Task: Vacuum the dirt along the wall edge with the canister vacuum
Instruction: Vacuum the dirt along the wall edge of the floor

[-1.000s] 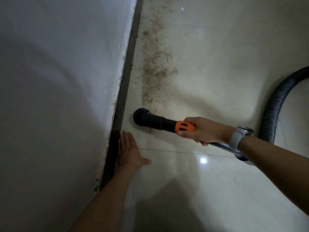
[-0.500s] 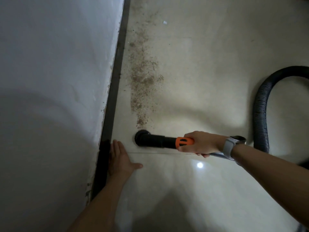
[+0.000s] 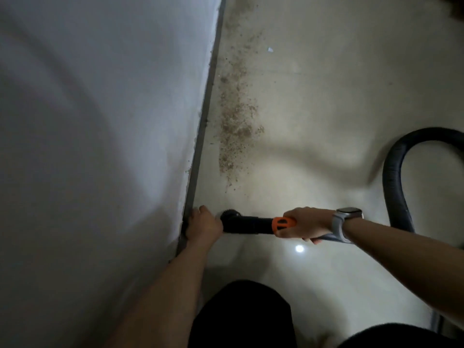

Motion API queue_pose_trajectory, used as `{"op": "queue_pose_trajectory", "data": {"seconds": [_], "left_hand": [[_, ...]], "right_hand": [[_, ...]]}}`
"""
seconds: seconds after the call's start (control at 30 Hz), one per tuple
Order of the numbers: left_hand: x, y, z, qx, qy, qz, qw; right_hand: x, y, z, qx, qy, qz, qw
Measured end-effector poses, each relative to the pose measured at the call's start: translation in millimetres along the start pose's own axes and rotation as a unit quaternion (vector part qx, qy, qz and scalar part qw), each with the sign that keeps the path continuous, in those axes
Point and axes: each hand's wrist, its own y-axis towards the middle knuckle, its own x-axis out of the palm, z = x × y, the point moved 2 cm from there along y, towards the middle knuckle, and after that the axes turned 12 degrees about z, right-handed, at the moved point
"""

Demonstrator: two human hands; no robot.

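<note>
A streak of brown dirt [image 3: 236, 121] lies on the pale floor close to the grey baseboard [image 3: 200, 146] of the white wall. The black vacuum nozzle [image 3: 241, 223] with its orange collar [image 3: 283, 224] lies low over the floor, its round tip beside the baseboard and nearer to me than the dirt. My right hand [image 3: 307, 226], with a watch on the wrist, grips the wand just behind the collar. My left hand [image 3: 203, 226] is curled against the baseboard and touches the nozzle's tip; whether it grips it is hidden.
The ribbed black hose [image 3: 394, 184] loops over the floor at the right. A small white scrap [image 3: 270, 50] lies beyond the dirt. My knees in black [image 3: 241, 315] fill the bottom edge. A lamp's reflection [image 3: 298, 248] shines on the tile.
The nozzle has drawn back from the near end of the dirt toward me. My left hand, flat on the floor before, is now curled beside the nozzle tip.
</note>
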Motion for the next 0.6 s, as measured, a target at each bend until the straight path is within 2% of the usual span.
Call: {"op": "queue_pose_trajectory", "data": {"seconds": [0.13,0.33,0.5,0.6], "left_hand": [[-20.0,1.0,28.1,-0.048,-0.037,0.009,0.998],[-28.0,24.4,40.2,-0.065,-0.051,0.030,0.996],[-36.0,40.5,39.1,-0.030,0.021,-0.012,0.999],[-48.5,34.8,46.9,-0.066,0.036,-0.005,0.997]], "right_hand": [[-15.8,14.5,-13.7,-0.051,0.055,-0.019,0.997],[-6.2,39.3,-1.5,-0.107,-0.016,-0.072,0.992],[-29.0,72.6,0.8,-0.166,-0.021,0.005,0.986],[-42.6,89.5,-6.3,-0.184,0.021,0.009,0.983]]}}
